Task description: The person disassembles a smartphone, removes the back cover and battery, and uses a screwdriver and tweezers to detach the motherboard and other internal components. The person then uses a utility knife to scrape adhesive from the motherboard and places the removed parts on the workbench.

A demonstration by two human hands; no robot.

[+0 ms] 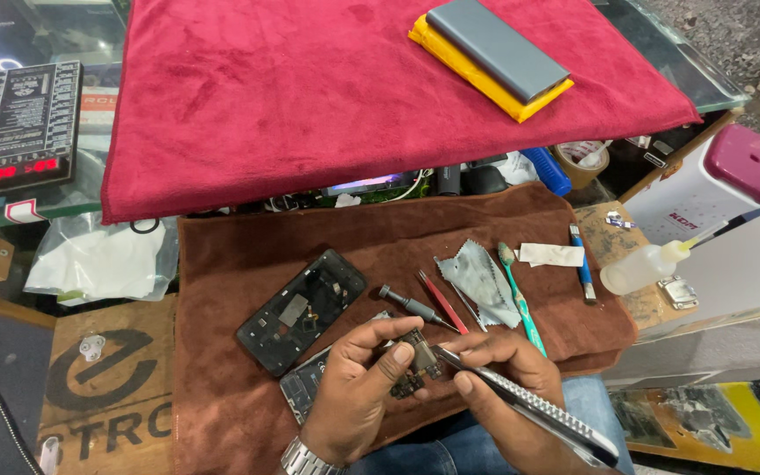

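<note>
head view: left hand (pixel 358 387) pinching a small circuit board (pixel 417 362) over the lap, grip closed on it. right hand (pixel 507 387) clamped around a metal-handled tool (pixel 529 406), tip touching the board. just beyond, on the brown cloth (pixel 222 396): black phone frame (pixel 303 310), screwdriver (pixel 411 306), red tweezers (pixel 442 301), teal toothbrush (pixel 521 299).

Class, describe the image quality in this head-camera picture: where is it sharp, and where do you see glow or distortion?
Head view: evenly lit, soft shadows; the hands and small circuit board are sharp; the red display at left glows and smears; straight edges bow near the corners, as from a wide lens.
</note>
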